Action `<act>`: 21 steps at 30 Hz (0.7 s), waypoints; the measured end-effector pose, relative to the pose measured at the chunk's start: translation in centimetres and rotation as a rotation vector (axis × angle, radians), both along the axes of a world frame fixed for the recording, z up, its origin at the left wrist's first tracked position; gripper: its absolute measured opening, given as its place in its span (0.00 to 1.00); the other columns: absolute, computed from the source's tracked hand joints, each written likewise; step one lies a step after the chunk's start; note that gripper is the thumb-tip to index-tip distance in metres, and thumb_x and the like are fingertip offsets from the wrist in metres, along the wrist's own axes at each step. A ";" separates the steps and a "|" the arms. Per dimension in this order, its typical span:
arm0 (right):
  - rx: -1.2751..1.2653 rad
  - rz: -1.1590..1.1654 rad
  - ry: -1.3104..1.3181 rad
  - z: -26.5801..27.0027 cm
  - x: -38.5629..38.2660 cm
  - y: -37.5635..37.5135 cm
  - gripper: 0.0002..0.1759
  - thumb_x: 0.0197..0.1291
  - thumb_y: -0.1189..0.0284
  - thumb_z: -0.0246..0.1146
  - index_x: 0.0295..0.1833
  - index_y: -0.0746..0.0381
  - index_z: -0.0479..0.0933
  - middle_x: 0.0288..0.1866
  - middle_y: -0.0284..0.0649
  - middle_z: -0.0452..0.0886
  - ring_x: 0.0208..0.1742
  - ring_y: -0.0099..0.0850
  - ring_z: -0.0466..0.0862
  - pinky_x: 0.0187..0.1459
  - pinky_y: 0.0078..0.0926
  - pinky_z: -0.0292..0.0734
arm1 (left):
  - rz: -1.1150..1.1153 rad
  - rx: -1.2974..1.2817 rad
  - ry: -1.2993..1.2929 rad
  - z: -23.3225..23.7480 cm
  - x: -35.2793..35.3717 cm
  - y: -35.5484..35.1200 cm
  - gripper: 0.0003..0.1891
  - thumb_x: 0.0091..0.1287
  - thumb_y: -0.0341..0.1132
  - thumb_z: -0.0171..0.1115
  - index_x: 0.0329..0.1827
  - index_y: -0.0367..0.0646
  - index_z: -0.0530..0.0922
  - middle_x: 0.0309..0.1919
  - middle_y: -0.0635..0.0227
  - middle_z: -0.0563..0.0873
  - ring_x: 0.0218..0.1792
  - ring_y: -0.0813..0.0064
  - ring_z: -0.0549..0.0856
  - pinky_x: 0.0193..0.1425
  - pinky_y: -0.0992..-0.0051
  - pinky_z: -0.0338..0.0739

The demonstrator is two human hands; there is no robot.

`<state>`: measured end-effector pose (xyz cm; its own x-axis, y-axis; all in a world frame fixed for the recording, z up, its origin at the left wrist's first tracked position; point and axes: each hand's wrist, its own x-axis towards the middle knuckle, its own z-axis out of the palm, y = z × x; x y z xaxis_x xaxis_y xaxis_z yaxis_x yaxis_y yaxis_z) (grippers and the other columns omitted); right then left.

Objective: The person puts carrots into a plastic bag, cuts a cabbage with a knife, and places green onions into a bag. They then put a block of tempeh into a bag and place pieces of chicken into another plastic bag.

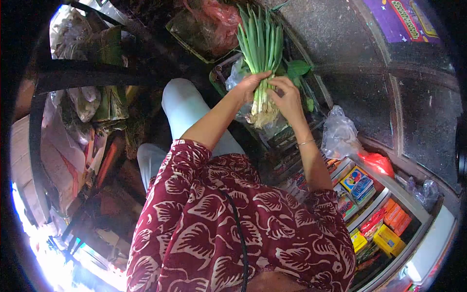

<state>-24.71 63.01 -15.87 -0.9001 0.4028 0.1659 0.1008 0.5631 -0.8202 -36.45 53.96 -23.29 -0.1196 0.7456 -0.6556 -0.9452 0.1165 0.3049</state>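
A thick bunch of spring onions is held up in front of me, green leaves pointing away and pale, rooty ends towards me. My left hand is closed around the stalks from the left, its thumb lying across them. On the right side of the same stalks is my right hand, fingers curled and pinching at the outer stems; a thin bracelet circles that wrist. Behind the bunch lie a clear plastic bag and some broad green leaves, partly hidden.
A crate holding a pinkish-red plastic bag stands beyond my knees. To the right, a display case contains several colourful boxes, with a clear bag and a red bag beside it. Bagged goods are at the left.
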 end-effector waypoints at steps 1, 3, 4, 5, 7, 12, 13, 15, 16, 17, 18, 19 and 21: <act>-0.007 -0.011 -0.049 0.7 0.5 -0.1 0.07 0.49 0.74 0.64 0.33 0.67 0.77 0.39 0.43 0.77 0.42 0.40 0.78 0.43 0.32 0.72 | -0.072 -0.144 0.178 0.2 -0.3 0.7 0.19 0.56 0.43 0.65 0.44 0.40 0.76 0.35 0.63 0.81 0.30 0.72 0.81 0.31 0.70 0.77; 0.102 0.026 -0.039 0.5 0.4 -0.1 0.07 0.51 0.75 0.63 0.32 0.67 0.75 0.37 0.44 0.76 0.40 0.40 0.77 0.42 0.33 0.71 | -0.048 -0.276 0.500 -0.5 0.4 1.4 0.16 0.50 0.39 0.69 0.35 0.36 0.79 0.28 0.64 0.80 0.21 0.77 0.77 0.18 0.74 0.68; 0.208 0.058 -0.026 0.3 0.6 -0.1 0.07 0.52 0.75 0.61 0.30 0.68 0.73 0.36 0.44 0.75 0.39 0.40 0.76 0.41 0.33 0.70 | -0.053 -0.275 0.498 -1.1 0.3 1.7 0.16 0.50 0.39 0.69 0.35 0.36 0.79 0.28 0.64 0.80 0.21 0.77 0.77 0.18 0.74 0.68; 0.279 0.062 -0.008 0.1 0.4 -0.2 0.06 0.55 0.76 0.58 0.31 0.68 0.71 0.33 0.44 0.73 0.37 0.38 0.74 0.40 0.31 0.69 | -0.067 -0.311 0.494 -1.9 0.2 2.0 0.16 0.49 0.38 0.69 0.34 0.34 0.78 0.27 0.62 0.80 0.20 0.76 0.77 0.17 0.73 0.69; 0.070 0.028 -0.026 -0.1 0.9 -0.2 0.05 0.56 0.76 0.57 0.32 0.67 0.71 0.32 0.43 0.72 0.36 0.36 0.74 0.40 0.29 0.69 | 0.004 -0.337 0.429 1.9 0.6 2.2 0.15 0.50 0.32 0.69 0.35 0.29 0.76 0.23 0.59 0.80 0.17 0.71 0.79 0.16 0.71 0.74; -0.377 0.033 -0.107 4.0 3.0 -2.8 0.05 0.54 0.73 0.58 0.30 0.63 0.71 0.23 0.41 0.72 0.25 0.37 0.73 0.35 0.27 0.67 | 0.059 -0.348 0.298 3.9 -2.4 3.0 0.13 0.52 0.23 0.64 0.39 0.27 0.74 0.27 0.54 0.81 0.20 0.66 0.81 0.20 0.66 0.79; -0.196 0.099 -0.094 4.2 3.6 -3.9 0.06 0.54 0.72 0.59 0.29 0.63 0.71 0.22 0.41 0.72 0.24 0.35 0.73 0.33 0.26 0.67 | 0.080 -0.349 0.310 4.0 -2.6 3.2 0.11 0.53 0.26 0.63 0.38 0.29 0.75 0.26 0.56 0.81 0.20 0.66 0.82 0.22 0.66 0.80; -0.030 0.128 -0.073 2.1 4.8 -5.9 0.06 0.54 0.73 0.60 0.31 0.64 0.72 0.21 0.41 0.73 0.22 0.31 0.73 0.27 0.25 0.67 | 0.087 -0.294 0.334 2.8 -2.8 4.0 0.10 0.54 0.27 0.62 0.36 0.32 0.76 0.24 0.59 0.81 0.20 0.66 0.81 0.24 0.68 0.80; -0.030 0.126 -0.079 1.4 5.7 -6.6 0.06 0.54 0.73 0.60 0.31 0.64 0.72 0.21 0.41 0.73 0.22 0.31 0.73 0.27 0.25 0.67 | 0.085 -0.293 0.327 2.1 -2.0 4.0 0.10 0.54 0.27 0.62 0.36 0.32 0.76 0.24 0.59 0.81 0.20 0.66 0.81 0.24 0.68 0.80; -0.129 0.030 -0.156 1.0 6.3 -7.2 0.06 0.55 0.73 0.60 0.32 0.64 0.73 0.21 0.41 0.74 0.21 0.31 0.74 0.25 0.26 0.66 | 0.059 -0.368 0.677 1.4 -1.4 4.1 0.10 0.53 0.27 0.63 0.36 0.32 0.76 0.24 0.59 0.81 0.20 0.67 0.81 0.23 0.68 0.79; -0.226 -0.061 -0.225 0.7 6.6 -7.6 0.05 0.55 0.73 0.60 0.33 0.64 0.74 0.22 0.42 0.75 0.21 0.31 0.74 0.24 0.27 0.66 | 0.038 -0.440 1.033 0.8 -1.0 4.3 0.10 0.52 0.27 0.63 0.36 0.32 0.76 0.25 0.59 0.81 0.21 0.67 0.81 0.23 0.69 0.78; -0.288 -0.094 -0.178 0.9 6.8 -8.1 0.06 0.56 0.73 0.59 0.35 0.64 0.75 0.23 0.43 0.76 0.19 0.32 0.74 0.23 0.28 0.66 | 0.137 -0.519 1.031 -5.3 -1.1 5.1 0.13 0.50 0.29 0.65 0.38 0.32 0.76 0.26 0.58 0.82 0.24 0.69 0.82 0.26 0.70 0.77; -0.254 -0.159 -0.187 0.6 6.6 -7.8 0.06 0.56 0.73 0.59 0.36 0.64 0.76 0.24 0.44 0.77 0.20 0.32 0.75 0.24 0.28 0.67 | 0.117 -0.501 0.848 -4.0 -0.1 5.0 0.15 0.49 0.29 0.66 0.39 0.32 0.75 0.28 0.58 0.82 0.26 0.68 0.82 0.28 0.70 0.77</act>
